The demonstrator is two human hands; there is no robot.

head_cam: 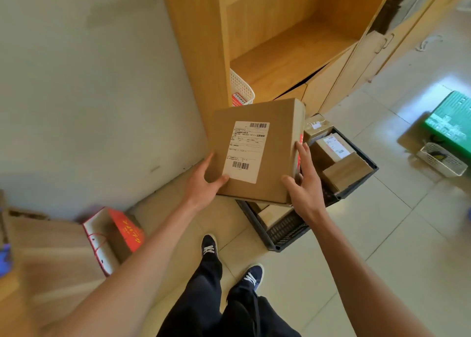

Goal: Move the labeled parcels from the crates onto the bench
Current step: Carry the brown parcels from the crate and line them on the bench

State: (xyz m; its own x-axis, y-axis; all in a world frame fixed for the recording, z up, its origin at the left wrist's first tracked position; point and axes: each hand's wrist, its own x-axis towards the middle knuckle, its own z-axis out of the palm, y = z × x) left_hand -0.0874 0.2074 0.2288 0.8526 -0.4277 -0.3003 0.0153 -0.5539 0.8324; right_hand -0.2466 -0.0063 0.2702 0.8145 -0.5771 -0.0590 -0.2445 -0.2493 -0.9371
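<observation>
I hold the labeled parcel [257,150] above the dark crate [285,231], left hand [204,181] and right hand [304,184] gripping its opposite sides. Its long axis runs away from me. The bench isn't identifiable.

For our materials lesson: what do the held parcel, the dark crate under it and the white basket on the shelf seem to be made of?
Held parcel: matte brown cardboard, folded edges, white paper label.
Dark crate: probably moulded plastic, with slotted lattice walls.
White basket: likely plastic, with a regular perforated mesh.
</observation>
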